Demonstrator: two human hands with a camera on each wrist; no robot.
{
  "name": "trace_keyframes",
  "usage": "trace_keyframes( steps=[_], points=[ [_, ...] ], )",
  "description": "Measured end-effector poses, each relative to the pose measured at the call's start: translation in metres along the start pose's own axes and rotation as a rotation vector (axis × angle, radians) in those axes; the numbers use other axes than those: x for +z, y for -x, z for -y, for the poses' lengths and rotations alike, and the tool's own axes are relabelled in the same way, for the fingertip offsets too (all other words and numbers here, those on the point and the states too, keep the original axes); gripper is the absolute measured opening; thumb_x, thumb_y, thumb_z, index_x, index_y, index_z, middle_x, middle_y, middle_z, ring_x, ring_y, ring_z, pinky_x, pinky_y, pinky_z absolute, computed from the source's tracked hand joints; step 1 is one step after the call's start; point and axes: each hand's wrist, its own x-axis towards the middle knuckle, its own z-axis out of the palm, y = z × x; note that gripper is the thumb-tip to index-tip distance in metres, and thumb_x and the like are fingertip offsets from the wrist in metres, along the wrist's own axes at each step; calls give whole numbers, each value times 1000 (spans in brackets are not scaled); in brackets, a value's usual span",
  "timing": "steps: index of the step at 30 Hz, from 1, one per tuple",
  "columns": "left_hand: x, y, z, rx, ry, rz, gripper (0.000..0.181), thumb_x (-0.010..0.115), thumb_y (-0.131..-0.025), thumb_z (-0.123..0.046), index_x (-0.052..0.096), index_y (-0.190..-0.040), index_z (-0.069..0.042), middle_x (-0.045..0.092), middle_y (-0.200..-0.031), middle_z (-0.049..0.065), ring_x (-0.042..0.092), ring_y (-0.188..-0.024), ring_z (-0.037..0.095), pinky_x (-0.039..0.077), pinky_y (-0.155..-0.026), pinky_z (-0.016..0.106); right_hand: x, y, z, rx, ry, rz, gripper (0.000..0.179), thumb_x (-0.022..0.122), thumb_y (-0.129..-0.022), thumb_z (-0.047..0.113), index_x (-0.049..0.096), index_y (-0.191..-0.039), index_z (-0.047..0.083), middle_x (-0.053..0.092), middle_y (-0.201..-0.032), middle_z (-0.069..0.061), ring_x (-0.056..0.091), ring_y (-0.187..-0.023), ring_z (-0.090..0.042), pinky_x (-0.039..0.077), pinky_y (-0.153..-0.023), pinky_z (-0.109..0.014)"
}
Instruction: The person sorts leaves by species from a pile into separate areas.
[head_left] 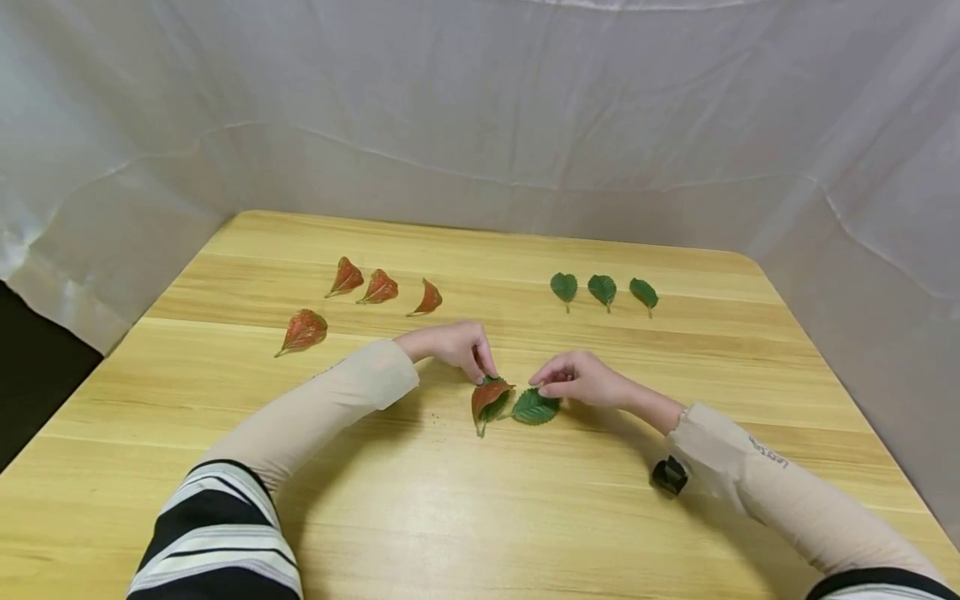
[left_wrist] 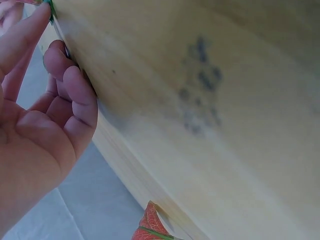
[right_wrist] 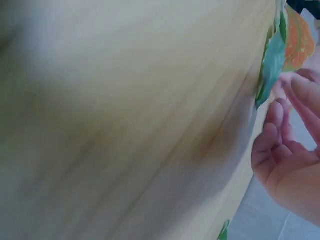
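In the head view my left hand (head_left: 455, 345) pinches the top edge of a red leaf (head_left: 482, 402) near the table's middle. A green leaf shows partly beneath it, mostly covered by the red one. Just to the right, my right hand (head_left: 583, 380) holds the edge of another green leaf (head_left: 535, 407) between thumb and fingertips. The right wrist view has this green leaf (right_wrist: 272, 62) at the fingertips, with the red leaf (right_wrist: 299, 42) raised behind it. In the left wrist view my left hand (left_wrist: 50, 110) has its fingertips partly cut off by the frame.
Several red leaves (head_left: 380, 287) lie at the back left of the wooden table (head_left: 480, 517). Three green leaves (head_left: 602, 288) form a row at the back right. A small black object (head_left: 669, 476) hangs by my right sleeve. Pale curtains (head_left: 480, 108) surround the table.
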Motion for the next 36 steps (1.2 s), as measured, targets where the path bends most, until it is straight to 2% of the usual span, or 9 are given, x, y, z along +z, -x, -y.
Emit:
trace_keyframes(
  steps=[4,10,14,22,27,32,36],
  points=[
    [-1,0,-1,-5,-1,-1,16,69,-73,7,69,-88,5,67,-86,12,60,-69,12,49,-63,23,4,-1,7,11,-69,-50,22,58,-86,6,63,-103,-7,63,-81,-12,49,-59,-12,43,-52,-25],
    [0,0,-1,-13,2,-5,16,69,-72,7,69,-88,5,67,-85,12,59,-68,10,48,-63,22,11,-3,14,34,-229,-26,29,57,-87,8,57,-110,-10,62,-73,-14,56,-60,-19,48,-53,-31],
    [0,-1,-1,-23,6,-9,16,69,-72,7,69,-88,5,67,-85,12,58,-67,9,48,-62,21,15,-3,16,56,-312,-1,33,55,-89,8,53,-115,-12,63,-79,-17,57,-60,-16,49,-54,-29],
    [0,-1,0,-24,-1,-4,17,69,-72,7,69,-89,4,67,-85,11,56,-65,7,47,-60,20,22,-4,22,166,-555,57,40,51,-91,11,45,-123,-12,61,-94,-25,61,-66,-15,51,-61,-29],
    [0,-2,0,-33,6,2,17,69,-72,6,69,-89,4,67,-84,11,54,-63,6,46,-60,20,26,-5,24,196,-675,99,38,50,-92,12,47,-120,-13,62,-97,-24,62,-69,-18,51,-63,-30],
    [0,-2,-1,-38,3,4,18,69,-72,6,69,-89,4,67,-85,11,55,-65,7,46,-61,20,28,-5,25,209,-715,105,31,48,-92,10,53,-110,-15,64,-94,-18,63,-70,-18,51,-64,-30],
    [-1,-2,0,-34,6,7,18,69,-72,6,69,-90,5,67,-85,11,57,-67,7,47,-62,20,27,-5,28,223,-727,96,32,46,-93,8,52,-109,-18,65,-89,-13,64,-70,-19,51,-65,-31]
  ],
)
